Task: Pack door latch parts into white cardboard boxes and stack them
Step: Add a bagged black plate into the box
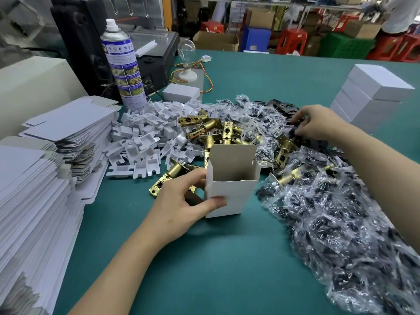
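An open white cardboard box (231, 192) stands upright on the green table, its top flap raised. My left hand (184, 203) grips its left side, thumb across the front. Behind it lies a heap of brass door latches (211, 130). My right hand (318, 122) reaches into the far pile of small clear bags of dark parts (329, 214), its fingers pinching a dark piece there. A heap of white plastic inserts (145, 137) lies left of the latches. A stack of closed white boxes (370, 98) stands at the right.
Flat unfolded box blanks (41, 178) are piled high along the left edge. A spray can (123, 64), a black machine (95, 42), a bulb on a wired socket (187, 62) and one closed white box (181, 93) stand at the back. Bare green table (204, 269) lies in front.
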Demonstrator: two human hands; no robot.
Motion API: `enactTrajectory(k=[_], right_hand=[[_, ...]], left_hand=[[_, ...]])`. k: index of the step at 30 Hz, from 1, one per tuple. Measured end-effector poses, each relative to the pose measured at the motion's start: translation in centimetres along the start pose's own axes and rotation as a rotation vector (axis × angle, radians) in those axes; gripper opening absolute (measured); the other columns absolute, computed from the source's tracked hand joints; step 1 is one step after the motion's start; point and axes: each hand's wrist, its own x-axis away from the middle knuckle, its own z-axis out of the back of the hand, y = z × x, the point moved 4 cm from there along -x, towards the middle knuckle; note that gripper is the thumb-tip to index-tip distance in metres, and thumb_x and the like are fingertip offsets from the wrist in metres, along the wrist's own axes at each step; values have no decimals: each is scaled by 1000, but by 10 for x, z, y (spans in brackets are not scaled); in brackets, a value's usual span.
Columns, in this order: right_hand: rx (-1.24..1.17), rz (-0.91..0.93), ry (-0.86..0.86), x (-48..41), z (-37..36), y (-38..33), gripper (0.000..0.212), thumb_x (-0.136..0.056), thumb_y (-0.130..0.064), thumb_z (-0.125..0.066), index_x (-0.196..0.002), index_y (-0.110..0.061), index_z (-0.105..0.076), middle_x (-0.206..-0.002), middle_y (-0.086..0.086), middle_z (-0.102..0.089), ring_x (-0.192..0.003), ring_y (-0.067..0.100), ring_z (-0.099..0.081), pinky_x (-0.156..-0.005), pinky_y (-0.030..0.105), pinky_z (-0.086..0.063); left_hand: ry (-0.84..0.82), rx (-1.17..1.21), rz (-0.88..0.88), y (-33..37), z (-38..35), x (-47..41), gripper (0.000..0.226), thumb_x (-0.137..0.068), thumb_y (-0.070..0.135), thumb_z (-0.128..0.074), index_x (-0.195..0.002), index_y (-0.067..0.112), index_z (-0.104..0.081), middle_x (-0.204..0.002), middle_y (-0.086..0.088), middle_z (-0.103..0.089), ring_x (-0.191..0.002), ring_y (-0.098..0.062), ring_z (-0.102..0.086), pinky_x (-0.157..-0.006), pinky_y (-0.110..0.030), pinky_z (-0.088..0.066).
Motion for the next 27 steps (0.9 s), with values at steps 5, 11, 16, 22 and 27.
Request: enactTrajectory(k=[5,11,16,22,27], right_hand=[[-23,39,81,12,31,-28,31,-101,0,-57,-127,-11,-69,-106,12,-69,-77,30,-68,-71,40,-60],[-498,204,17,53,47,-72,21,-103,0,-58,-112,-15,-70,-98,-1,-69,-75,18,-77,-62,22,-62],[-738,392,-122,92,42,-100,22,-101,-2,-62,-120,-14,-62,-82,-2,-75,-74,23,-77,-63,31,-64],[-1119,317,-288,119,31,-108,32,-102,8,-45,-105,-4,-75,-102,10,-79,-83,27,-78,-60,22,-61],[-1217,450,-466,140,26,-109,48,-78,9,-63,-123,-6,-70,-126,8,-74,-105,24,-76,-78,20,-60]], left_hand=[[1,-2,-1,-2,1,0,43,-82,55,-77,-124,49,-69,-111,9,-73,-81,-17,-69,-72,-36,-63],[6,7,-4,0,0,0,38,-83,54,-77,-120,48,-70,-109,9,-73,-87,-17,-69,-72,-33,-62],[11,21,-22,4,0,1,33,-83,51,-77,-115,47,-71,-107,12,-74,-99,-13,-67,-70,-20,-58],[13,4,-11,3,1,1,35,-84,53,-76,-117,44,-71,-108,12,-74,-105,-14,-67,-75,-29,-61],[15,6,0,4,1,1,29,-84,51,-78,-112,44,-72,-106,10,-74,-100,-15,-67,-75,-32,-61]])
